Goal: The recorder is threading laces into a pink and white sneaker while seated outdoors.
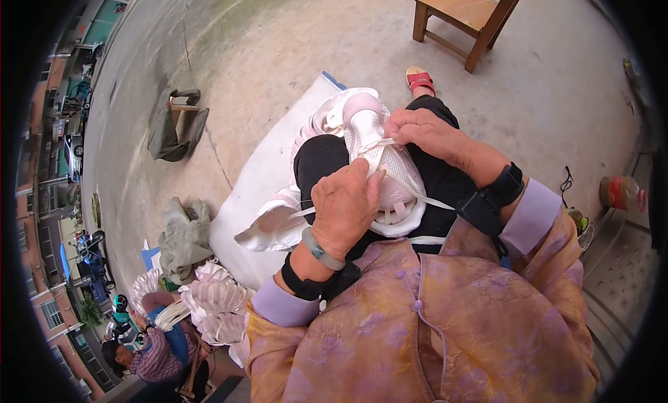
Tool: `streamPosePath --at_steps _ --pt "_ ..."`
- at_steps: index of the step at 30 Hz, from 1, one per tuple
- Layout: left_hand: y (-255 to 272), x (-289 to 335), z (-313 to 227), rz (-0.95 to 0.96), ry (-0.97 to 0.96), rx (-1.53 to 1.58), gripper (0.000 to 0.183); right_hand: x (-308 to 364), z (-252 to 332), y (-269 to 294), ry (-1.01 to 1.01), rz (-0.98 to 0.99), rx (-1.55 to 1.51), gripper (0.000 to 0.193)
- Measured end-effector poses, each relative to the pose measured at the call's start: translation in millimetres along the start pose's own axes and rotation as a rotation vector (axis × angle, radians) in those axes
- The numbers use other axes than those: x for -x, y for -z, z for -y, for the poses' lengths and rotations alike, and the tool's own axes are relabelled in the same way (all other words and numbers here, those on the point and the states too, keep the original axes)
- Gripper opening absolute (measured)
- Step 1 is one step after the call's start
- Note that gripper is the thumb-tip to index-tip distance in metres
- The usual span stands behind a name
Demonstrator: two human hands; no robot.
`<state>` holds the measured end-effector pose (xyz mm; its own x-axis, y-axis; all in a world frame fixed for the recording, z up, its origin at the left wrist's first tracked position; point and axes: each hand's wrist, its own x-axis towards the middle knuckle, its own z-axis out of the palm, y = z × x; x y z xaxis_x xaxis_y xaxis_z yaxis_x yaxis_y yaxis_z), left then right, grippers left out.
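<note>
A white and pink shoe upper (395, 182) lies across my lap, its mesh tongue and lace holes facing up. A flat white shoelace (376, 154) runs through the holes, with loose ends trailing out to both sides. My left hand (346, 201) is closed, thumb and fingers pinching the lace at the near left of the eyelet rows. Just across the upper, my right hand (424, 133) is also closed and pinches the lace at the right edge. The fingertips of both hands partly cover the lace.
More white and pink uppers lie beside my left leg on a white sheet (240, 201), and a pile of uppers (217, 302) sits at lower left near a seated person (156, 358). A wooden chair (465, 17) stands far right; a plastic bottle (621, 194) is at right.
</note>
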<state>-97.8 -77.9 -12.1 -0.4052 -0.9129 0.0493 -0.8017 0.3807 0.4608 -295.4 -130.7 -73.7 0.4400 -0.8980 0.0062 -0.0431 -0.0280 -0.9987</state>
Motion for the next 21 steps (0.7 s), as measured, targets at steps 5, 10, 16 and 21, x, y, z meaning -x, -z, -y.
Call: streamPosePath --at_steps 5,10,16,21 --pt "-4.5 6.1 -1.2 -0.044 -0.025 0.027 0.013 -3.6 15.8 -10.3 -0.235 -0.038 0.182 0.018" --pt "-6.9 16.9 -1.8 -0.019 -0.235 0.012 0.011 -6.0 4.4 -17.1 -0.269 -0.156 0.372 0.030" --pt "3.8 35.0 2.4 0.077 -0.274 0.090 0.010 -7.2 5.8 -16.9 -0.404 -0.156 0.210 0.021" --pt "17.2 56.2 0.0 0.160 -0.268 0.274 0.010 -7.9 7.2 -21.8 -0.270 -0.152 0.281 0.009"
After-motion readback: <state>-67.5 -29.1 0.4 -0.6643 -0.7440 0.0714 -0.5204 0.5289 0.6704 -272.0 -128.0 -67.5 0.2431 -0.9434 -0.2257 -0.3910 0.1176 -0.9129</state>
